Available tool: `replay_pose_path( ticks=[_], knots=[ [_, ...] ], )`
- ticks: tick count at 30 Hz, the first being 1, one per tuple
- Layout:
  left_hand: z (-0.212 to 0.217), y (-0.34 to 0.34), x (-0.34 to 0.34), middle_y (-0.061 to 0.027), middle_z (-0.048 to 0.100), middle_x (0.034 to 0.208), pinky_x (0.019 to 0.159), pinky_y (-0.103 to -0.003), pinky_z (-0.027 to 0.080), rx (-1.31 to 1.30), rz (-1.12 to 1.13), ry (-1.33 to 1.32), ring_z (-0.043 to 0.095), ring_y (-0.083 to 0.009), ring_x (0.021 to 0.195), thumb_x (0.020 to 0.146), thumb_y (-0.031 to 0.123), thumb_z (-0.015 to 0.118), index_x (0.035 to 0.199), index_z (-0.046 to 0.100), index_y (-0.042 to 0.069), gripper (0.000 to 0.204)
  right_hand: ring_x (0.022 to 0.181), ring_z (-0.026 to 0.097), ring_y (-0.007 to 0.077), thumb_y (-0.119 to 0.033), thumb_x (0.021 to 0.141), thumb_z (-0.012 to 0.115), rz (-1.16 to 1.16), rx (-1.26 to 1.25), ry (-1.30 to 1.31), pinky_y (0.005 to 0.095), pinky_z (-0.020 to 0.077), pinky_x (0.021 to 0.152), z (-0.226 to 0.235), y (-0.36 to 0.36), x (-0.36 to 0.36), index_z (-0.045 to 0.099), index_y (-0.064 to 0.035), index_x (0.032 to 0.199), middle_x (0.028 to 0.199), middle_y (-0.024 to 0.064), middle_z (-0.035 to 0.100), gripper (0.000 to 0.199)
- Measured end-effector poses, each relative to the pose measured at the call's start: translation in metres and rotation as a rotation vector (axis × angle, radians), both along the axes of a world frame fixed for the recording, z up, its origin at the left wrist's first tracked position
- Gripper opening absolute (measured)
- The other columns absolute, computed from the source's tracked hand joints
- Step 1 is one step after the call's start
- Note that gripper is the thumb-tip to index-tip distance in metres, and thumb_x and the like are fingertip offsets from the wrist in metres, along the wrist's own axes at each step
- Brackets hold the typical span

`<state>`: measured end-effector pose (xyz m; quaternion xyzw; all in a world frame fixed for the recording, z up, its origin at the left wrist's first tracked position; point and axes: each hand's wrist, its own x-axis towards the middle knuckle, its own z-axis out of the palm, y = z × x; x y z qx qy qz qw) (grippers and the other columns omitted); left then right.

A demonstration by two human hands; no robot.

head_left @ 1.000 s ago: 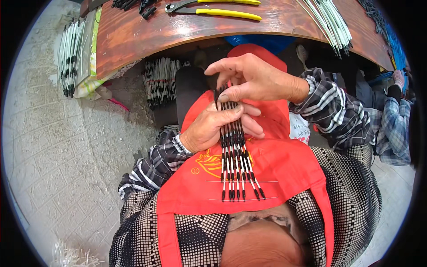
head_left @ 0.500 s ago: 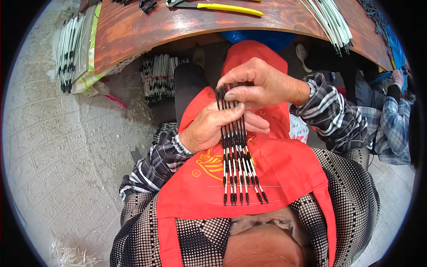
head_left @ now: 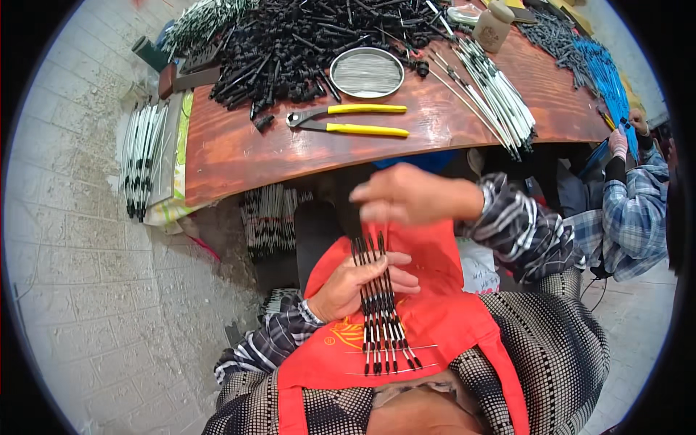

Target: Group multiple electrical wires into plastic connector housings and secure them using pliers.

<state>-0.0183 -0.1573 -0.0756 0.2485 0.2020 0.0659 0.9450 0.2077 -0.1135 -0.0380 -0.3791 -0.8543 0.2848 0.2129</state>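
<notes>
My left hand [head_left: 346, 288] is closed around a fanned row of thin black-and-white rods [head_left: 382, 322], thumb across their upper part. The rods lie over my red apron [head_left: 428, 319], black tips pointing away from me. Across their near ends run two thin wires [head_left: 429, 346], sticking out on both sides. My right hand [head_left: 420, 194] is apart from the rods, raised beyond their tips near the table's front edge. Motion smears its fingers, so whether anything is in them cannot be made out.
On the wooden table [head_left: 239, 170] lie yellow-handled pincers [head_left: 366, 132], a heap of black parts [head_left: 290, 51], a round dish of thin pins [head_left: 367, 72] and white rods [head_left: 493, 94]. Rod bundles [head_left: 270, 217] stand underneath. To the right, a co-worker's hands [head_left: 620, 141] hold blue strands.
My right hand has let go of the rods' tips and moved up toward the table. The left hand keeps its hold. More of the tabletop has come into view.
</notes>
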Motion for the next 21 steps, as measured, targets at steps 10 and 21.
replay_pose_path(
  ticks=[10, 21],
  knots=[
    [-0.008, -0.002, -0.004, -0.0285, 0.065, 0.111, 0.098, -0.053, 0.050, -0.151, 0.072, 0.006, 0.062, -0.0446, 0.110, 0.103, 0.027, 0.046, 0.117, 0.052, -0.004, 0.035, 0.066, 0.069, 0.0263, -0.011, 0.070, 0.073, -0.628, 0.187, -0.225, 0.0358, 0.0535, 0.062, 0.010, 0.168, 0.085, 0.071, 0.0011, 0.076, 0.070, 0.0173, 0.068, 0.013],
    [-0.005, -0.001, -0.008, -0.0282, 0.065, 0.110, 0.094, -0.048, 0.053, -0.147, 0.130, -0.035, 0.064, -0.0425, 0.107, 0.099, 0.011, 0.049, 0.130, 0.047, 0.001, 0.033, 0.076, 0.068, 0.0357, -0.007, 0.071, 0.064, -0.683, 0.403, -0.418, 0.0426, 0.0550, 0.069, -0.004, 0.183, 0.087, 0.074, -0.0045, 0.082, 0.078, 0.0183, 0.070, 0.014]
  ],
)
